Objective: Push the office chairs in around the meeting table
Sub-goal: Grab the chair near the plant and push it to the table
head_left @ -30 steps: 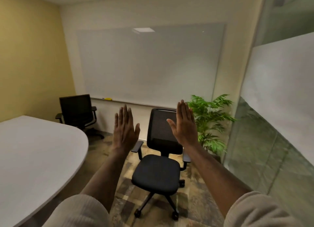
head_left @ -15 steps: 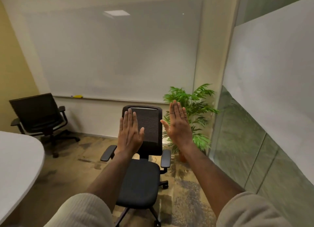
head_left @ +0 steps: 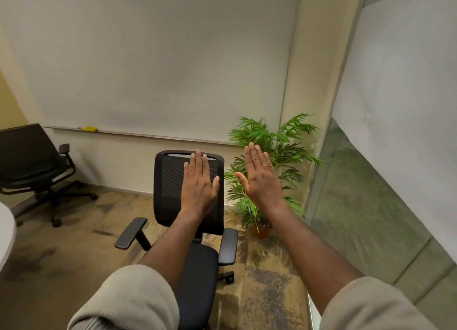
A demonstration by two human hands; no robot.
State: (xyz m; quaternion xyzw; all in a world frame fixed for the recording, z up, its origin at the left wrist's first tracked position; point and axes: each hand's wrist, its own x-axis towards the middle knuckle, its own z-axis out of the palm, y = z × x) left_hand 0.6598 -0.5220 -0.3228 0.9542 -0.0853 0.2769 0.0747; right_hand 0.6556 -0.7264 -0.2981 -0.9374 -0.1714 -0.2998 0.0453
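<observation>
Black mesh chair (head_left: 173,181) beyond left hand (head_left: 199,186), right hand (head_left: 262,181) beside; both grips released

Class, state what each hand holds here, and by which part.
Nothing is held: left hand and right hand are raised flat and open before the mesh-backed chair.

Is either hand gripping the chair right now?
No, the left hand and right hand are raised flat with straight fingers, holding nothing in front of the chair.
</observation>
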